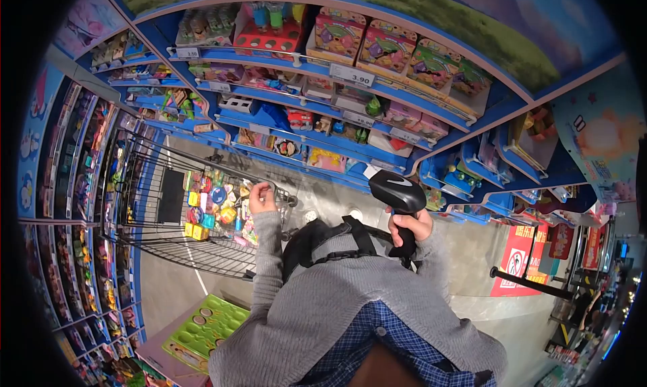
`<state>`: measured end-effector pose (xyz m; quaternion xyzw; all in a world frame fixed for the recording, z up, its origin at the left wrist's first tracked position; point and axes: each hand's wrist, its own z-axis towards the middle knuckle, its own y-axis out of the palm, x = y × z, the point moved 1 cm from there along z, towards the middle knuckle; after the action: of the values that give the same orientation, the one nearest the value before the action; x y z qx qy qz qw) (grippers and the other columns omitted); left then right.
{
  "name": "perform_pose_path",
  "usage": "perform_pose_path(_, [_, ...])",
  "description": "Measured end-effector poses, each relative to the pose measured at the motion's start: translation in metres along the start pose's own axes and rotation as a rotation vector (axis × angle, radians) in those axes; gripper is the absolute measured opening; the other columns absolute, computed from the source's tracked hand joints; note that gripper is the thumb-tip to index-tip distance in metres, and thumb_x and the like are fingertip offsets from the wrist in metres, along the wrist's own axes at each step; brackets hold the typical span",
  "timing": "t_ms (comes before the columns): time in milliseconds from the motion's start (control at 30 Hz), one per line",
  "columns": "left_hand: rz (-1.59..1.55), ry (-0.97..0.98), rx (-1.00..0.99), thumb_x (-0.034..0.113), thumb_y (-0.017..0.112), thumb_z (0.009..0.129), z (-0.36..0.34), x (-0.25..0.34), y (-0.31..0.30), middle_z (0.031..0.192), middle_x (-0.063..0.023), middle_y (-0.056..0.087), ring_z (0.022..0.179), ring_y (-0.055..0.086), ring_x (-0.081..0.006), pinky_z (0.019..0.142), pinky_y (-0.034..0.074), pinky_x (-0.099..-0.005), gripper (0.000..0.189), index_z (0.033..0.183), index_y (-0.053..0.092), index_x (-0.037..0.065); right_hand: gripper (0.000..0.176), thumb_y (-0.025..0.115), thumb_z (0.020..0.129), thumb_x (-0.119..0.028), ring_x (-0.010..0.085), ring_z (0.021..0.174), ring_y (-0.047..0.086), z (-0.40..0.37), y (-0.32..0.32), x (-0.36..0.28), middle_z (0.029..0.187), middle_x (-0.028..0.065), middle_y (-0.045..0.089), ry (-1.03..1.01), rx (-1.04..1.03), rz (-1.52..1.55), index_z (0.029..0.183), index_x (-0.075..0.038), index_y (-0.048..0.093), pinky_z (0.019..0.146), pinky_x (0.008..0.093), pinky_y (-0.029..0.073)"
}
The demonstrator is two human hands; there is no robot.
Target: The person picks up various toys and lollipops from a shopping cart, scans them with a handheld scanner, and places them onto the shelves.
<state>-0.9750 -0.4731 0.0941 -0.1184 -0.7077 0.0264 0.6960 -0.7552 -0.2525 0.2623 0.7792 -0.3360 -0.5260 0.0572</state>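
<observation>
My right hand [416, 226] is wrapped round the grip of a black pistol-shaped handheld scanner [399, 192]. Its rounded head has a white stripe and a white front end, tilted up toward the shelves. My left hand [263, 198] hovers beside the shopping cart with its fingers curled in, and nothing shows in them. Behind that hand, small colourful packaged items [214, 205] lie in the wire shopping cart [168, 249].
Blue shelves [269, 127] of small toys and boxes, with price labels [352, 75], run across the front. More racks [81, 185] stand at the left. A green tray [209, 330] lies low at the left; a black rail [532, 284] and red poster [517, 259] are at the right.
</observation>
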Motion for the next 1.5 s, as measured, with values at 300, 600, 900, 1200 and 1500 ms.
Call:
perform_pose_path(300, [0.308,-0.416,-0.038,0.017,0.057,0.071,0.025,-0.116,-0.092,0.119,-0.0248,0.040,0.109,0.040,-0.0351,0.092,0.030,-0.0348,0.063,0.124,0.028,0.000,0.018,0.052,0.076,-0.006,0.0148,0.038,0.046,0.039,0.064,0.020,0.055,0.0069,0.049,0.151,-0.063,-0.110,0.091,0.002,0.047,0.039,0.0265,0.038])
perform_pose_path(600, [0.583,-0.965,-0.009,0.015,0.056,0.071,0.019,-0.249,-0.105,0.110,-0.0234,0.047,0.100,0.048,-0.0331,0.084,0.038,-0.0346,0.059,0.121,0.027,0.002,0.021,0.051,0.075,-0.007,0.0163,0.039,0.047,0.062,0.095,0.041,0.056,0.0086,0.050,0.383,0.060,-0.151,0.094,0.002,0.046,0.039,0.0254,0.038])
perform_pose_path(900, [0.554,-1.000,0.157,0.011,0.063,0.067,0.045,-0.294,-0.092,0.119,-0.0238,0.037,0.107,0.042,-0.0325,0.089,0.036,-0.0340,0.071,0.124,0.020,0.004,0.022,0.054,0.074,-0.007,0.0154,0.039,0.048,0.077,0.118,0.054,0.056,0.0076,0.051,0.606,0.197,-0.192,0.093,0.003,0.048,0.039,0.0258,0.041])
perform_pose_path(1200, [0.438,-1.180,0.133,0.018,0.077,0.051,0.073,-0.337,-0.087,0.122,-0.0231,0.034,0.111,0.037,-0.0340,0.094,0.032,-0.0350,0.095,0.125,0.019,0.002,0.021,0.053,0.074,-0.007,0.0165,0.040,0.049,0.084,0.113,0.060,0.056,0.0083,0.051,0.704,0.298,-0.217,0.092,0.003,0.049,0.038,0.0260,0.041])
perform_pose_path(1500, [0.322,-1.161,0.100,0.010,0.072,0.059,0.079,-0.294,-0.067,0.106,-0.0141,0.051,0.091,0.053,-0.0221,0.077,0.042,-0.0280,0.069,0.115,0.035,-0.002,0.023,0.051,0.075,-0.008,0.0186,0.040,0.049,0.084,0.097,0.056,0.057,0.0099,0.051,0.698,0.225,-0.202,0.094,0.004,0.047,0.039,0.0280,0.042])
